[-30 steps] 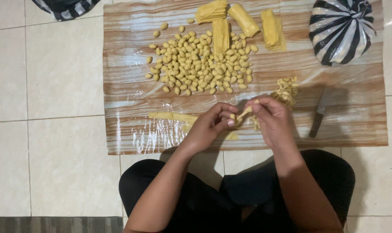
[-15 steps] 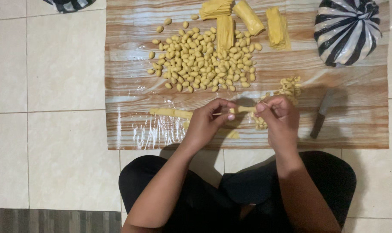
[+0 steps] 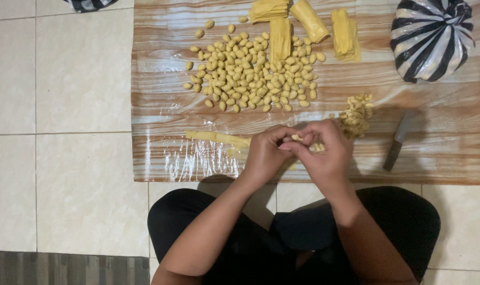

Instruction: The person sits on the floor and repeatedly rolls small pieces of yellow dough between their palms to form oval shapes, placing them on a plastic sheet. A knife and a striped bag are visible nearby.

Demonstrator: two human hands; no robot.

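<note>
My left hand [image 3: 266, 155] and my right hand [image 3: 324, 155] are pressed together over the near edge of a wood-patterned plastic sheet [image 3: 160, 113]. Their fingertips pinch a small piece of yellow dough [image 3: 298, 139], mostly hidden between the fingers. A flat yellow dough strip [image 3: 219, 139] lies just left of my left hand. Beyond the hands spreads a heap of several small shaped dough pieces [image 3: 253, 74]. A little pile of cut dough bits [image 3: 356, 113] sits by my right hand.
Several folded yellow dough sheets [image 3: 308, 24] lie at the sheet's far edge. A black-and-white striped bag [image 3: 430, 37] stands at the far right. A knife [image 3: 401, 140] rests right of my hands. Cream floor tiles [image 3: 65, 79] surround the sheet; my crossed legs [image 3: 282, 237] are below.
My two hands have come closer together, closing the gap between them, and now meet over the small dough piece. The view has shifted slightly.
</note>
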